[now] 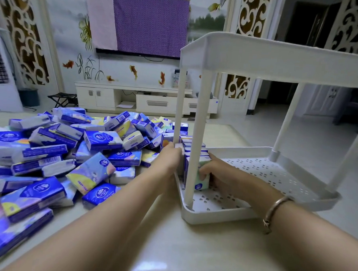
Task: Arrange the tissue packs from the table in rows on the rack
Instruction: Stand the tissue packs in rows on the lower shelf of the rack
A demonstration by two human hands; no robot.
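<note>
Barely started tbh: one short row of tissue packs (193,157) stands on the rack (255,177) bottom shelf, right hand (210,170) gripping the nearest pack, left hand (170,155) steadying the row's left side, grip unclear. Huge pile (64,149) left on the table (167,249)

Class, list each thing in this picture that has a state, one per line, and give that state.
left hand: fingers press against the row's outer side at the rack edge.
right hand: grips the front pack.
front pack: upright on the lower shelf.
row of packs: standing on edge along the shelf's left side.
loose packs: heaped on the table.
rack: upright, rest of the lower shelf bare.
</note>
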